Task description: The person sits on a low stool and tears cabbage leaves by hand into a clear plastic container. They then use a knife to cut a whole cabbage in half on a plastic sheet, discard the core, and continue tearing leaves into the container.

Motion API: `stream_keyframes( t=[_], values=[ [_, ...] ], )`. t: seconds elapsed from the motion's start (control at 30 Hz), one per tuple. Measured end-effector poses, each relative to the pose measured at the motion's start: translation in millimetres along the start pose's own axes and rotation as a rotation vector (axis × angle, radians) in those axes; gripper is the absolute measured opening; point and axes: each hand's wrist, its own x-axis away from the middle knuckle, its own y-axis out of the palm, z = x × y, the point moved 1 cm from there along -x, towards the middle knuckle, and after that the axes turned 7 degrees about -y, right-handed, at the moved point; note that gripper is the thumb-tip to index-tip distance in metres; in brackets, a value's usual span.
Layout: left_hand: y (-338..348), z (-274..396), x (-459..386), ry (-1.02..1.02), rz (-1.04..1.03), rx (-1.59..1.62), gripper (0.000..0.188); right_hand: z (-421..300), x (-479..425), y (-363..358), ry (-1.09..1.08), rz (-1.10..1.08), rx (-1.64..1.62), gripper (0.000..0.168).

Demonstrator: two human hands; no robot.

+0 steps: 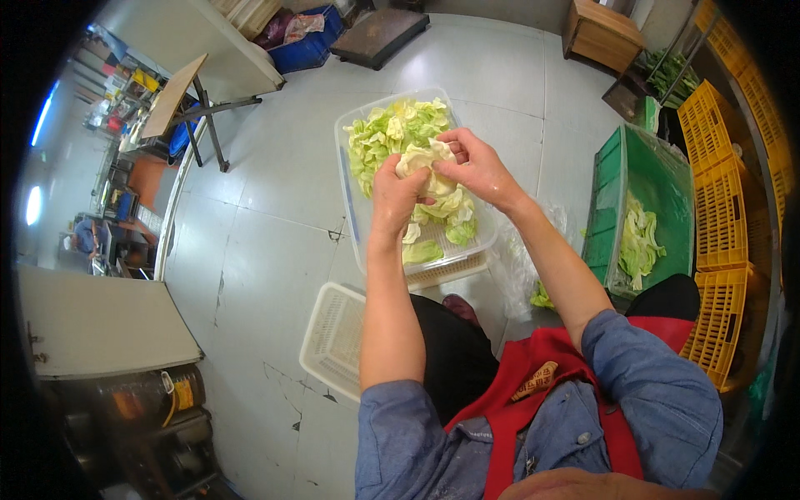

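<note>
A pale head or clump of cabbage leaves (417, 159) is held between both hands, above a clear plastic tub. My left hand (400, 190) grips its left and lower side, with the thumb laid across it. My right hand (476, 164) holds its right side between thumb and fingers. Beneath, loose green leaves (369, 144) fill the far part of the clear tub (343, 162), and several more lie at its near end. The tub rests on a cream perforated plastic crate (450, 272). The undersides of the hands' grip are hidden.
An emptied-looking white basket (331, 331) stands near my left forearm. At right is a green crate (606, 206) holding leaves (640, 240), beside stacked yellow crates (719, 212). Clear plastic film (515, 269) lies between. A folding table (175, 97) and a distant person (86, 237) are at left.
</note>
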Motion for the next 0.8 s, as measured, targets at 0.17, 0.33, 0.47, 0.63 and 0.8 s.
stream_keyframes(
  t=[0.17,0.33,0.47,0.63,0.8],
  values=[
    [2,-1,1,0.021,-0.003,0.051,0.029,-1,-4,-4,0.040,-0.149,0.069,0.028],
    [4,0,2,0.012,0.033,0.095,0.027,4,-5,-7,0.049,-0.154,-0.104,0.027],
    [2,0,1,0.011,0.014,0.162,0.024,3,-5,-4,0.031,-0.129,-0.224,0.026],
    [3,6,5,0.028,-0.040,0.349,0.023,12,-7,0,0.141,-0.058,-0.475,0.030],
    [-1,1,-1,0.071,-0.058,0.515,0.028,11,-8,7,0.174,0.021,-0.776,0.031]
  ],
)
